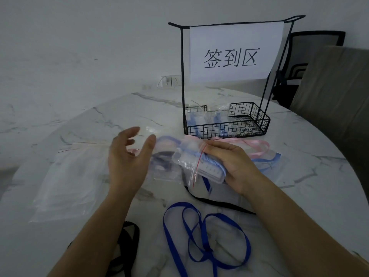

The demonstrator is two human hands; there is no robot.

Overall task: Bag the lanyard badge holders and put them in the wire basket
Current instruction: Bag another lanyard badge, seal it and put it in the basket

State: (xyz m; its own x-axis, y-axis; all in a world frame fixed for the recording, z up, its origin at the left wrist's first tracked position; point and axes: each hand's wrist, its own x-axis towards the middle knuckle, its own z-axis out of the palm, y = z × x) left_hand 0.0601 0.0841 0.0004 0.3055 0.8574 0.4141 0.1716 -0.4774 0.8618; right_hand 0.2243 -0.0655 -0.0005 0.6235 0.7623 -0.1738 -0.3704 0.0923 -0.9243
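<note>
Right hand [229, 164]: fingers curled round a bagged holder [186, 157], above the table [299, 196], in front of the basket [249, 129]. Left hand [127, 156]: spread, relaxed, holding nothing. Basket: two bagged holders [199, 120] at its left. Loose: blue lanyard [207, 236] nearest, pink lanyard [257, 144] behind right hand, empty bags [69, 176] left

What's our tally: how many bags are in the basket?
2: one bag at the left end of the basket, another beside it, mid-basket. Others may hide beneath.

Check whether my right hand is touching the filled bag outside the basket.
Touching. In the head view the right hand grips the bag, fingers curled over its red-zip end.
</note>
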